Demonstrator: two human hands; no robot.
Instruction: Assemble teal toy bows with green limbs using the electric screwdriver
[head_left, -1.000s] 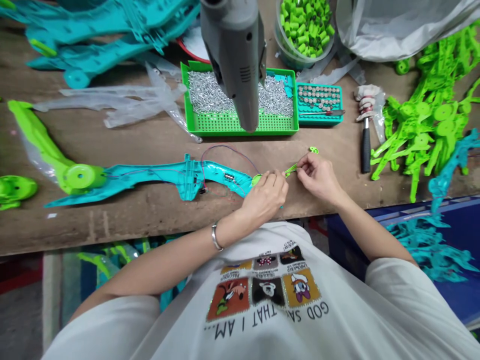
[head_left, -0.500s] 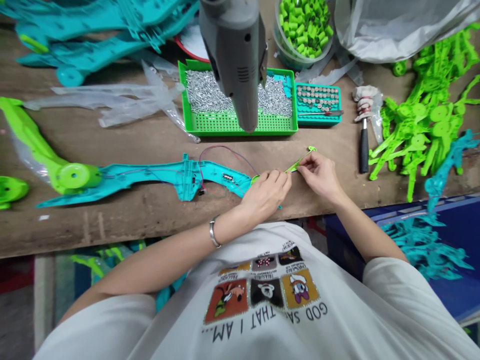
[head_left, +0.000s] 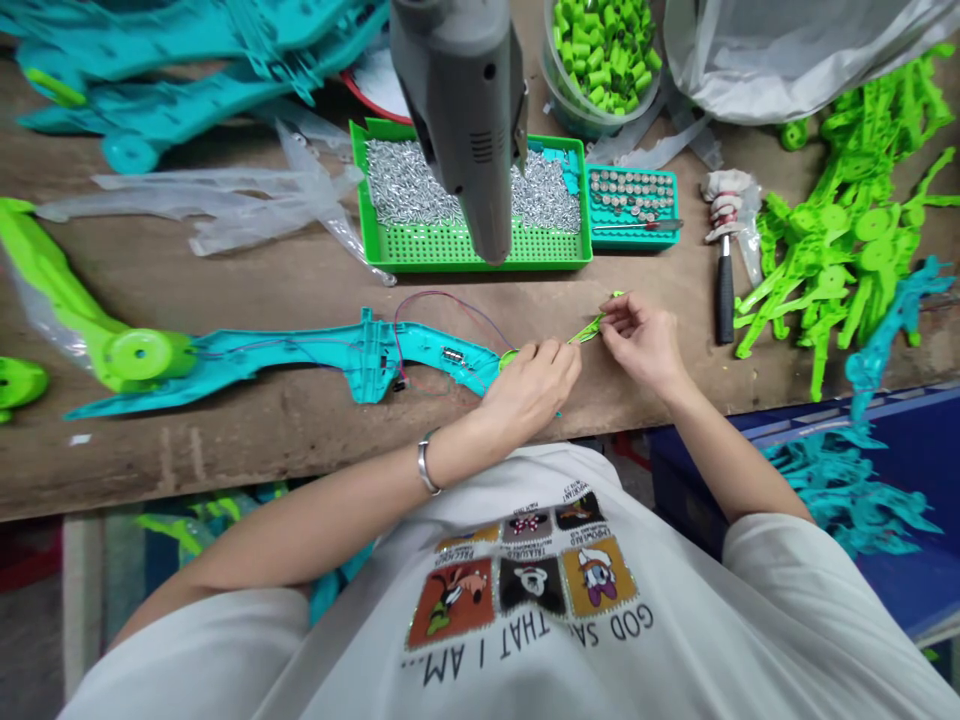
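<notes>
On the bench lies a long teal plastic half-shell (head_left: pixel 304 347), with a coiled metal spring-like piece (head_left: pixel 453 354) set in it and a thin red-and-blue wire (head_left: pixel 450 294) looping above. My left hand (head_left: pixel 534 386) is closed over the shell's right end, gripping a slim lime-green plastic part (head_left: pixel 585 332) there; its fingers hide most of the joint. Close by, my right hand (head_left: pixel 643 342) pinches the far end of that green part between thumb and fingertips. A larger lime-green piece (head_left: pixel 150 352) with a round hub sits on the shell's left end.
A grey power screwdriver (head_left: pixel 469 130) hangs over a green tray (head_left: pixel 480 262) of small screws. Beside it are a teal rack (head_left: pixel 634 240), a tub of green caps (head_left: pixel 600 60) and a hammer (head_left: pixel 724 290). Green parts (head_left: pixel 862 230) pile up right; teal shells (head_left: pixel 187 60) lie far left.
My right hand's fingers have shifted slightly on the green part, now covering more of its far end. My left hand stays in place. The whole view has moved a little.
</notes>
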